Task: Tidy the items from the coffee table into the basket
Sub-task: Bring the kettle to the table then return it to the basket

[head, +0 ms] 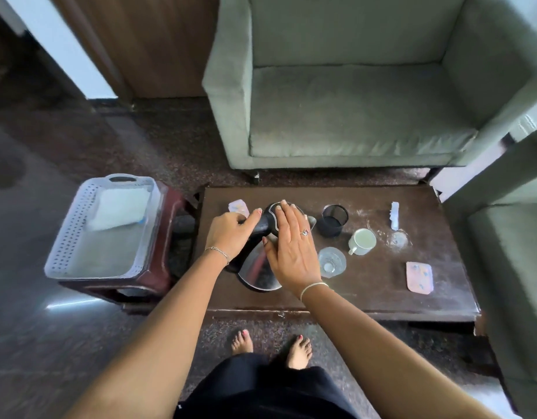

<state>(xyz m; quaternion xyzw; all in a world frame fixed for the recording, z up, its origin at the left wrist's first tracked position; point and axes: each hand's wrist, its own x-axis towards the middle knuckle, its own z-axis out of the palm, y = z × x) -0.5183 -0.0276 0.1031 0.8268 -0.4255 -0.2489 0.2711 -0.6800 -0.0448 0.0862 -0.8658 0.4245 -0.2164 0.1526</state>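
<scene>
Gripping the kettle (256, 269) handle at frame centre, left hand (231, 235) curls its fingers round it, prob. to lift; right hand (291, 252) lies flat on top, fingers straight, steadying; basket (68, 228) sits mid-left.

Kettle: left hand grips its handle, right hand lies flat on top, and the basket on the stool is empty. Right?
No: the head view shows a folded white cloth in the basket. The left hand does grip the handle of the kettle, the right hand lies flat on top, and the basket sits on the stool.
</scene>
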